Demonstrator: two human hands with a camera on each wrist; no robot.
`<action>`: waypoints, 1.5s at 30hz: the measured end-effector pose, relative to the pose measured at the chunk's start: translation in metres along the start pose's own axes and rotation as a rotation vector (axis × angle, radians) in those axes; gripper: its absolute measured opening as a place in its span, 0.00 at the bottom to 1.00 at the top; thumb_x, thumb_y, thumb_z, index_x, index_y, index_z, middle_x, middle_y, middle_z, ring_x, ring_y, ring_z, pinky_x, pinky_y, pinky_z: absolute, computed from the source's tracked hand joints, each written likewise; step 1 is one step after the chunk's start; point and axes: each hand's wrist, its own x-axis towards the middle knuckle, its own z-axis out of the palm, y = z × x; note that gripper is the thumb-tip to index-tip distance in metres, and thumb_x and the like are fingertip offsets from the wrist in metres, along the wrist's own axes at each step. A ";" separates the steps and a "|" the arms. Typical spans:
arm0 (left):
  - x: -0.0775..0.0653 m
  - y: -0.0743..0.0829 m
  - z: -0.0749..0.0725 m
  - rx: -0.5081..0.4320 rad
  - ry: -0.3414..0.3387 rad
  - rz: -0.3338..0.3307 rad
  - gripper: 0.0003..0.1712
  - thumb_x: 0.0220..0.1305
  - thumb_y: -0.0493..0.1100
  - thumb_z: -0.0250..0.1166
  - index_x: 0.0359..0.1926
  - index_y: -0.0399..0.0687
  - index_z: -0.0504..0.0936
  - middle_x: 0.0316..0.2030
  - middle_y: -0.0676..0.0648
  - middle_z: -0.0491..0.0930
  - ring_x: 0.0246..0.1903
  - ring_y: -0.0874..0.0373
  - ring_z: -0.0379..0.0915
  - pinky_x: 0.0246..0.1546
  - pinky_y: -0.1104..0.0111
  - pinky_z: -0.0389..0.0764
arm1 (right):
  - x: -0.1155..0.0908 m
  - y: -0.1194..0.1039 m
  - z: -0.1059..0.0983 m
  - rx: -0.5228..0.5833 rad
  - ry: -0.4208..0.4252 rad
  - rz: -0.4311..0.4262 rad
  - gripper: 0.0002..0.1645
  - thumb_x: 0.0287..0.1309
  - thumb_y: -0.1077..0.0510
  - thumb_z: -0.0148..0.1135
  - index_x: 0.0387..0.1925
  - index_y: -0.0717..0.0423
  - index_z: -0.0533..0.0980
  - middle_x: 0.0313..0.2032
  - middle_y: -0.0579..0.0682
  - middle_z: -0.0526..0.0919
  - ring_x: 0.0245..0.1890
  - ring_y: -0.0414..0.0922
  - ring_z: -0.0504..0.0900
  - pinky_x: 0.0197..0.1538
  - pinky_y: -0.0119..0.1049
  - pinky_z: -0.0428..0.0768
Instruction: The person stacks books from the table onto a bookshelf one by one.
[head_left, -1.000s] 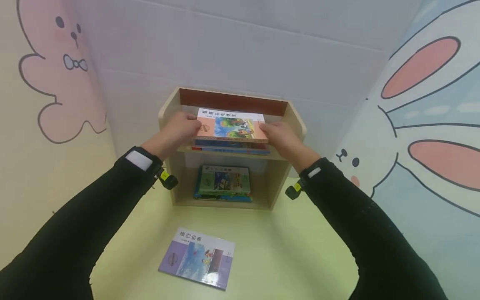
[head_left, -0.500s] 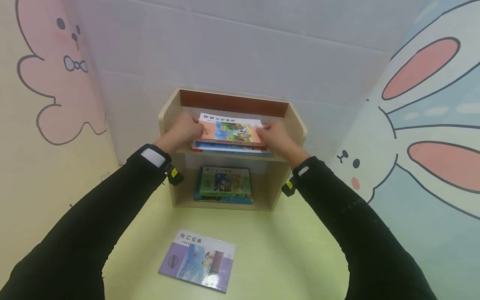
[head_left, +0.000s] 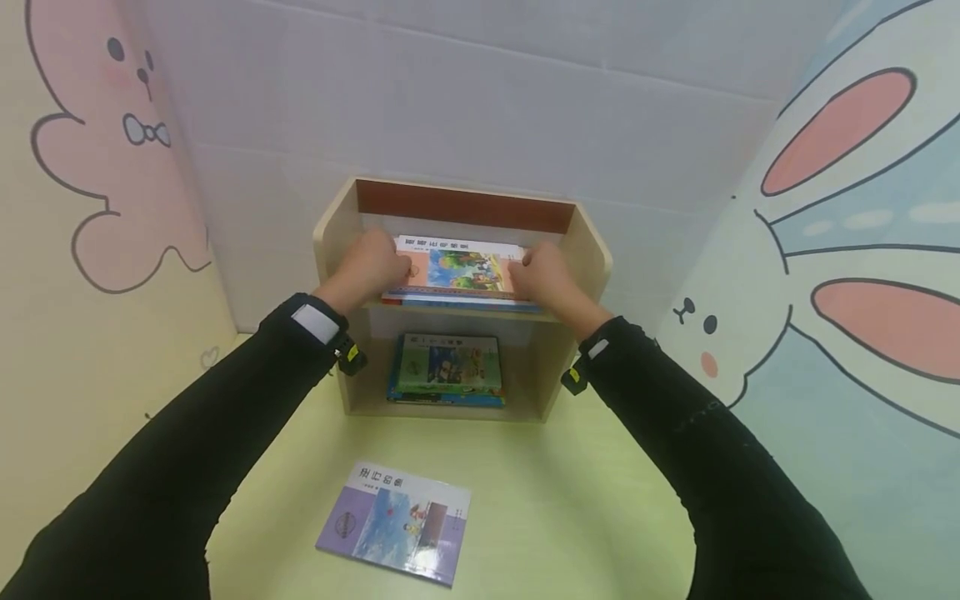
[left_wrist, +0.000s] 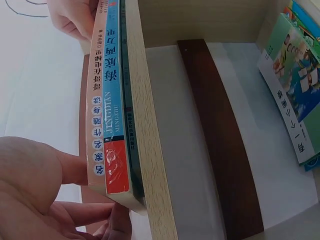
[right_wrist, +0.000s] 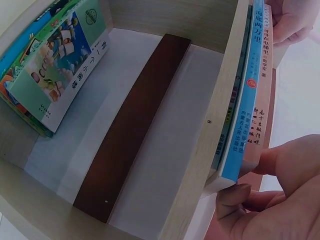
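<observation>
On the upper board of a small wooden bookshelf (head_left: 590, 258) lies a stack of books, with a pink-orange picture-cover book (head_left: 467, 268) on top. My left hand (head_left: 372, 267) holds its left end, and my right hand (head_left: 545, 273) holds its right end, thumbs at the cover. Beneath it, the left wrist view shows a blue-spined book (left_wrist: 113, 85) with a red end and a dark green spine (left_wrist: 132, 115) against the board. In the right wrist view, the fingers (right_wrist: 234, 194) curl at the stack's end. Part of each hand's fingers is hidden.
A green book (head_left: 448, 364) tops a pile on the lower shelf, over a blue one (head_left: 450, 400). A purple-and-white book (head_left: 397, 525) lies on the pale yellow surface in front. Walls with cartoon animals stand at both sides.
Both hands have lowered the pink-orange book onto the stack on the upper board; earlier it was higher and nearer. The purple book and the lower pile have stayed put.
</observation>
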 end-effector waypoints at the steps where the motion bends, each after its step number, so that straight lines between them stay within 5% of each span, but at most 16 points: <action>1: 0.000 0.000 -0.001 -0.008 -0.001 -0.002 0.17 0.79 0.47 0.61 0.46 0.35 0.83 0.40 0.38 0.81 0.37 0.44 0.78 0.32 0.63 0.72 | 0.000 0.000 0.000 0.001 -0.002 0.005 0.32 0.82 0.46 0.60 0.19 0.57 0.76 0.18 0.49 0.70 0.20 0.48 0.72 0.25 0.39 0.68; 8: -0.002 -0.001 -0.004 -0.045 -0.011 0.000 0.18 0.79 0.46 0.61 0.52 0.33 0.82 0.44 0.36 0.81 0.40 0.43 0.79 0.31 0.63 0.73 | -0.004 -0.003 -0.003 0.011 0.000 0.012 0.29 0.82 0.45 0.62 0.25 0.59 0.78 0.21 0.50 0.71 0.24 0.49 0.74 0.28 0.39 0.69; 11: -0.001 -0.004 -0.005 -0.051 0.007 0.014 0.17 0.77 0.45 0.61 0.52 0.34 0.82 0.44 0.37 0.81 0.40 0.43 0.78 0.30 0.63 0.72 | -0.015 -0.006 -0.005 0.052 0.029 -0.012 0.24 0.81 0.46 0.61 0.42 0.65 0.84 0.33 0.54 0.80 0.35 0.51 0.79 0.37 0.42 0.76; 15: -0.009 -0.003 -0.006 -0.039 0.063 0.058 0.17 0.76 0.46 0.62 0.50 0.35 0.83 0.42 0.37 0.81 0.39 0.43 0.78 0.30 0.61 0.73 | -0.030 -0.005 -0.006 0.094 0.072 -0.079 0.28 0.81 0.47 0.61 0.63 0.68 0.79 0.51 0.61 0.83 0.49 0.56 0.80 0.50 0.50 0.81; 19: -0.031 -0.006 -0.006 -0.044 0.139 0.153 0.20 0.77 0.46 0.63 0.55 0.31 0.82 0.50 0.34 0.79 0.48 0.40 0.77 0.43 0.53 0.80 | -0.058 -0.005 -0.003 0.063 0.134 -0.189 0.27 0.80 0.49 0.64 0.64 0.68 0.78 0.50 0.61 0.83 0.48 0.56 0.80 0.51 0.51 0.81; 24: -0.081 -0.023 -0.003 -0.097 0.156 0.241 0.30 0.79 0.46 0.65 0.71 0.29 0.76 0.63 0.30 0.74 0.62 0.34 0.76 0.61 0.40 0.81 | -0.109 0.001 0.005 0.075 0.140 -0.284 0.27 0.79 0.51 0.68 0.65 0.67 0.78 0.45 0.59 0.84 0.41 0.55 0.83 0.45 0.49 0.83; 28: -0.127 -0.051 0.006 -0.133 0.160 0.260 0.28 0.80 0.47 0.67 0.71 0.33 0.79 0.59 0.33 0.77 0.57 0.36 0.79 0.57 0.41 0.82 | -0.147 0.023 0.022 0.162 0.030 -0.245 0.26 0.79 0.50 0.69 0.65 0.65 0.78 0.43 0.55 0.86 0.40 0.51 0.84 0.41 0.45 0.83; 32: -0.162 -0.095 0.027 -0.151 0.125 0.220 0.24 0.81 0.46 0.67 0.68 0.34 0.82 0.56 0.35 0.81 0.53 0.38 0.83 0.50 0.43 0.85 | -0.174 0.057 0.054 0.298 -0.103 -0.119 0.24 0.79 0.51 0.67 0.62 0.67 0.79 0.43 0.55 0.87 0.39 0.46 0.86 0.41 0.41 0.88; 39: -0.198 -0.180 0.091 -0.144 -0.026 0.012 0.24 0.79 0.46 0.67 0.64 0.31 0.83 0.51 0.37 0.86 0.50 0.41 0.86 0.40 0.52 0.88 | -0.217 0.113 0.109 0.501 -0.225 0.101 0.23 0.80 0.54 0.65 0.59 0.73 0.78 0.44 0.61 0.86 0.40 0.55 0.91 0.44 0.49 0.92; 45: -0.223 -0.221 0.124 -0.154 -0.088 -0.101 0.25 0.78 0.48 0.69 0.63 0.30 0.83 0.49 0.40 0.87 0.48 0.43 0.87 0.40 0.53 0.88 | -0.244 0.135 0.136 0.584 -0.318 0.217 0.26 0.80 0.52 0.65 0.55 0.77 0.78 0.48 0.68 0.86 0.46 0.63 0.91 0.50 0.52 0.92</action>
